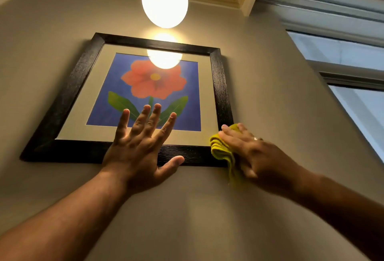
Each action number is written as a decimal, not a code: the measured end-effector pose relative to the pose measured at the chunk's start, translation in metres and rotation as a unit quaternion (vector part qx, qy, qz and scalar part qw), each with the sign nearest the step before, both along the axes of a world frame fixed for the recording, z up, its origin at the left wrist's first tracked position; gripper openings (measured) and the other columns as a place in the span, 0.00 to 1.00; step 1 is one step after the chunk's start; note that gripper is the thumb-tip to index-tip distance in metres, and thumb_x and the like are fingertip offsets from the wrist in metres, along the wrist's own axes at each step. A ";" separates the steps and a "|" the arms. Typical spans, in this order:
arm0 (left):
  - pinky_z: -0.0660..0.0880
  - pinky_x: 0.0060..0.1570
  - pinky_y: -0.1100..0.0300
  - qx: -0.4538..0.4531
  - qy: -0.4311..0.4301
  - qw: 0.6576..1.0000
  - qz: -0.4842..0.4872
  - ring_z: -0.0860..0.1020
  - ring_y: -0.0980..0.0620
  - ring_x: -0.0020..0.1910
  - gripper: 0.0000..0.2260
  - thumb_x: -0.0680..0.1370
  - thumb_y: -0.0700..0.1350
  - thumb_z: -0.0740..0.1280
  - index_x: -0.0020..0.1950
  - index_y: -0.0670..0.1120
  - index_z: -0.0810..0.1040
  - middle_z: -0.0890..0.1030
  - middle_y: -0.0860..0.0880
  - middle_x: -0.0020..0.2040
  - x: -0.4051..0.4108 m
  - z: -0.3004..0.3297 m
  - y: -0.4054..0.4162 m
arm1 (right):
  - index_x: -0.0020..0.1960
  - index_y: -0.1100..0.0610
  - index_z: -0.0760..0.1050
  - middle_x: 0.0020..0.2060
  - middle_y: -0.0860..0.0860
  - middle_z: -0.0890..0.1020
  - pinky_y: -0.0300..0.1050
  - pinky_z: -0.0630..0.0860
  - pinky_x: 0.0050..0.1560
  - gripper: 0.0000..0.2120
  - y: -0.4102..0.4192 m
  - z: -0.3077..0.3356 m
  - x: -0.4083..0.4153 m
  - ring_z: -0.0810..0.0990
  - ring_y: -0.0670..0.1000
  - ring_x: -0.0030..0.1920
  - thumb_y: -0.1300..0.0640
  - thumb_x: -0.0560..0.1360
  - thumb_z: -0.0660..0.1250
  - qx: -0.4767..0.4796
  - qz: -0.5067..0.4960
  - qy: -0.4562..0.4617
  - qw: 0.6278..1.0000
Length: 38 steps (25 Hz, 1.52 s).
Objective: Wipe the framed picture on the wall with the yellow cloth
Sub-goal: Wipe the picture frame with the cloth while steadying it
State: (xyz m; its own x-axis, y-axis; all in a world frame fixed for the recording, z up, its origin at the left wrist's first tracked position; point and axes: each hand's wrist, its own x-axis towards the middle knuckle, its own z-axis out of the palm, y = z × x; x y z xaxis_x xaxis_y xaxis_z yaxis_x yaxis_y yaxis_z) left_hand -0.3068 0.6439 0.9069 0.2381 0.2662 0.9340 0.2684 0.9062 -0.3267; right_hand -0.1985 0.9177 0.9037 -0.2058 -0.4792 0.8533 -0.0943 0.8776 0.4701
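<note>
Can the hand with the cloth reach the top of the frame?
Probably, but not surely. The right hand presses the cloth on the frame's bottom right corner, and nothing blocks the way up that side. The top edge sits much higher, though, so it may need a real stretch.

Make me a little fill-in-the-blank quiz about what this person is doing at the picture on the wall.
1. The right hand presses a ____ cloth against the frame's lower right corner.
2. The left hand lies flat, fingers spread, on the framed picture near its ____ edge.
3. The picture shows a red ____ on blue.
4. The glass reflects the round ____ above.

Missing words: yellow; bottom; flower; lamp
</note>
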 end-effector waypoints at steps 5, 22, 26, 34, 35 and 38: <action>0.39 0.76 0.36 0.000 0.002 1.000 -0.007 0.45 0.44 0.80 0.39 0.73 0.74 0.44 0.79 0.57 0.41 0.46 0.45 0.81 0.000 0.000 -0.001 | 0.76 0.52 0.57 0.78 0.53 0.57 0.51 0.55 0.76 0.28 -0.044 0.149 0.020 0.54 0.59 0.77 0.62 0.77 0.59 -0.150 -0.051 0.012 0.987; 0.42 0.76 0.36 -0.017 -0.011 1.000 -0.009 0.45 0.43 0.80 0.38 0.74 0.73 0.45 0.79 0.55 0.44 0.49 0.43 0.81 0.003 -0.001 -0.003 | 0.67 0.51 0.71 0.63 0.51 0.75 0.51 0.76 0.59 0.19 -0.030 -0.030 0.016 0.74 0.56 0.59 0.54 0.76 0.60 -0.080 -0.076 0.063 0.992; 0.44 0.76 0.35 -0.020 -0.010 1.000 0.001 0.47 0.42 0.80 0.38 0.74 0.72 0.45 0.80 0.54 0.46 0.51 0.43 0.81 0.004 0.000 0.000 | 0.61 0.50 0.76 0.53 0.51 0.84 0.52 0.83 0.46 0.16 -0.027 -0.031 0.031 0.83 0.55 0.49 0.47 0.78 0.58 0.019 -0.080 0.074 0.994; 0.46 0.76 0.36 -0.011 -0.002 1.000 0.000 0.48 0.43 0.80 0.38 0.74 0.73 0.45 0.79 0.56 0.46 0.52 0.44 0.81 0.002 -0.001 0.001 | 0.55 0.56 0.75 0.49 0.59 0.82 0.49 0.76 0.45 0.11 -0.058 0.203 0.015 0.77 0.56 0.43 0.54 0.79 0.57 -0.237 -0.092 0.199 0.946; 0.46 0.76 0.37 -0.011 -0.003 1.000 0.001 0.48 0.43 0.80 0.38 0.74 0.73 0.45 0.79 0.56 0.46 0.52 0.44 0.81 0.002 -0.001 0.001 | 0.55 0.55 0.76 0.50 0.59 0.82 0.49 0.75 0.46 0.11 -0.058 0.202 0.013 0.77 0.57 0.44 0.54 0.79 0.57 -0.234 -0.088 0.202 0.947; 0.45 0.77 0.37 -0.011 0.000 1.000 -0.001 0.49 0.43 0.80 0.38 0.74 0.73 0.45 0.79 0.55 0.46 0.53 0.44 0.80 0.001 -0.001 0.001 | 0.63 0.54 0.75 0.58 0.60 0.81 0.52 0.77 0.53 0.16 -0.048 0.157 0.013 0.79 0.63 0.53 0.51 0.77 0.59 -0.175 -0.079 0.164 0.968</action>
State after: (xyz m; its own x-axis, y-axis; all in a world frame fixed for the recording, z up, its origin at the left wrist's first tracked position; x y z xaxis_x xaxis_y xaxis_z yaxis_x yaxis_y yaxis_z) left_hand -0.3055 0.6450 0.9057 0.2394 0.2864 0.9277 0.2698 0.8982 -0.3469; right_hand -0.1857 0.8701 1.0609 0.0567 -0.1334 0.9894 0.1588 0.9796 0.1230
